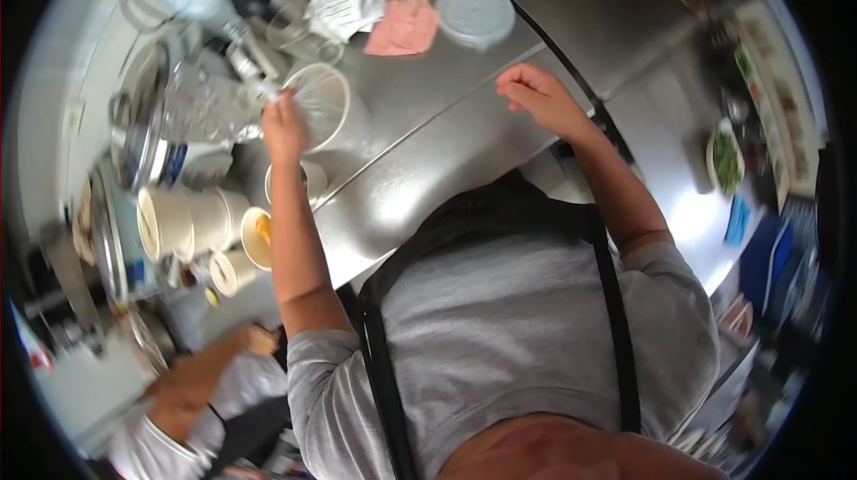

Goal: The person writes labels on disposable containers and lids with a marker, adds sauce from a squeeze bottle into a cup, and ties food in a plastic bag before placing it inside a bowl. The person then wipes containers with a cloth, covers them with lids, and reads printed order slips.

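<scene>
My left hand (285,129) is closed at the near-left rim of a large white tub (355,123), pinching clear plastic that looks like a thin bag. Some of this clear plastic (210,105) spreads to the left of the hand, and more shows inside the tub's mouth. My right hand (534,98) hovers over the steel counter (428,145), apart from the tub. Its fingers are curled in, and nothing shows in them. Beyond the tub lie a pink cloth (403,27), a white printed paper or packet (346,6) and a round translucent lid (476,15).
White cups (170,223) lie in a row at the left, beside a cup with orange contents (257,239). A clear jug (303,38) stands behind the tub. Another person's arm (201,373) is at the lower left. At the right sits a dish of greens (727,158).
</scene>
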{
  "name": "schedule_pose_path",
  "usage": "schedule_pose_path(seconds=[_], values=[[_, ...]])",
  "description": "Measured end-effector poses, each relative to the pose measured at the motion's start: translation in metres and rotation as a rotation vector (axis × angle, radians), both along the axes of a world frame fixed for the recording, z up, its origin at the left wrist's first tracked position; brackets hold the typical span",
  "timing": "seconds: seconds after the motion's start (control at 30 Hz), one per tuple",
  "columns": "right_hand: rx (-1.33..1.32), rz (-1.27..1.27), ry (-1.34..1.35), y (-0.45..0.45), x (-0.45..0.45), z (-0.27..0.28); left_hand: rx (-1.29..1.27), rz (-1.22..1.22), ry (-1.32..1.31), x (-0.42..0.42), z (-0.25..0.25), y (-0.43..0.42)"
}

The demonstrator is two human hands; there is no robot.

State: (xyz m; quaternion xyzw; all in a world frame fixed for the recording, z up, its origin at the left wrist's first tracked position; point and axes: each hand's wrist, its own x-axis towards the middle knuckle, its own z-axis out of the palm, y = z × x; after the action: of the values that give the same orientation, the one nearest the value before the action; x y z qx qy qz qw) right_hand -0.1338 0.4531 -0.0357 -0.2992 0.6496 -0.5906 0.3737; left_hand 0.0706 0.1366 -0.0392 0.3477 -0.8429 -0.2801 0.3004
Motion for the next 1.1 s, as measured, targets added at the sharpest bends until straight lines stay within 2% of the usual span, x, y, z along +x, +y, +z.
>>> schedule_pose_path(seconds=[0.1,0.13,0.17,0.2,0.23,0.27,0.3,0.37,0.47,0.57,0.67,0.77,0.83,0.87,0.9,0.93,1.0,1.1], values=[[0.134,-0.268,-0.099,0.056,0.030,-0.040,-0.039,-0.041,0.176,-0.008,-0.010,-0.003],[0.156,-0.333,-0.120,0.067,0.043,-0.052,-0.056,-0.055,0.129,-0.011,-0.009,-0.006],[0.187,-0.404,-0.143,0.081,0.058,-0.064,-0.186,-0.081,-0.054,-0.011,-0.020,-0.023],[0.229,-0.486,-0.164,0.099,0.074,-0.074,-0.633,-0.169,-0.331,-0.010,-0.051,-0.059],[0.275,-0.482,-0.108,0.113,0.087,-0.078,-0.890,-0.219,-0.421,-0.016,-0.041,-0.045],[0.346,-0.459,-0.074,0.126,0.098,-0.090,-0.709,-0.249,-0.127,-0.028,-0.052,-0.053],[0.403,-0.471,0.049,0.136,0.110,-0.103,-0.533,-0.256,-0.113,-0.038,-0.046,-0.043],[0.522,-0.451,0.036,0.151,0.127,-0.101,0.100,-0.153,0.164,-0.062,-0.019,0.008],[0.649,-0.411,0.191,0.182,0.138,-0.146,0.106,-0.232,0.190,-0.090,-0.018,0.026],[0.623,-0.571,-0.228,0.216,0.136,-0.179,0.114,-0.213,0.168,-0.112,-0.017,0.041],[0.664,-0.588,0.009,0.270,0.118,-0.234,0.078,-0.182,0.174,-0.128,-0.015,0.057],[0.944,-0.671,0.267,0.302,0.083,-0.261,0.050,-0.126,0.211,-0.140,-0.009,0.084],[0.977,-0.680,0.344,0.310,0.056,-0.273,0.074,-0.166,0.243,-0.142,-0.012,0.083],[0.989,-0.686,0.386,0.312,0.040,-0.278,0.003,-0.139,0.337,-0.140,-0.014,0.088],[1.120,-0.623,0.418,0.309,0.027,-0.277,-0.071,-0.112,0.434,-0.139,-0.016,0.095],[1.236,-0.784,1.165,0.320,0.015,-0.349,-0.152,-0.083,0.532,-0.136,-0.017,0.104],[1.315,-0.702,1.005,0.327,-0.003,-0.349,-0.346,-0.106,0.392,-0.114,-0.018,0.129],[1.350,-0.635,0.851,0.340,-0.033,-0.355,-0.360,-0.208,0.326,-0.077,-0.042,0.164]])
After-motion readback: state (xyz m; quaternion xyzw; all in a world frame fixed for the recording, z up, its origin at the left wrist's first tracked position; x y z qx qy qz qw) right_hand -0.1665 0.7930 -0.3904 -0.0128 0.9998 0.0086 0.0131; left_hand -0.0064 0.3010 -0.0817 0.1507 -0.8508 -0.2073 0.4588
